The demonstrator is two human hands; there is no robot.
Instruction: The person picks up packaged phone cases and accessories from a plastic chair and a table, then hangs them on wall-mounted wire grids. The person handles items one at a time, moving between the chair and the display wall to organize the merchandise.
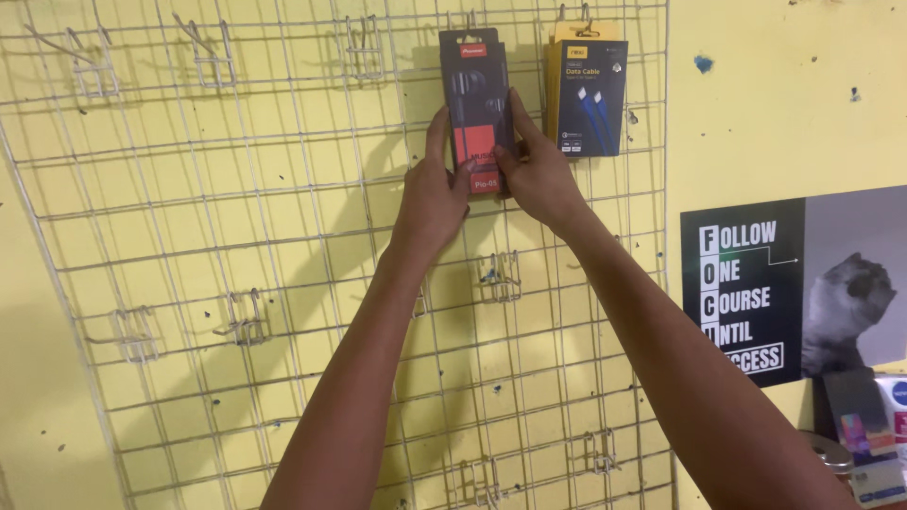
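A black and red boxed earphone pack (475, 90) is held upright against the white wire grid panel (236, 236) near its top. My left hand (433, 194) grips the pack's lower left edge with the thumb on its front. My right hand (537, 170) holds the lower right edge, fingers running up its side. The pack's top reaches a hook at the grid's upper row; whether it hangs on the hook I cannot tell. Just right of it a dark blue and yellow cable pack (588, 90) hangs on a hook.
The grid is mounted on a yellow wall (756, 104) and carries several bare wire hooks (248, 319). A dark poster with a cat picture (794, 283) is stuck at the right. Small boxed items (874, 425) stand at the lower right corner.
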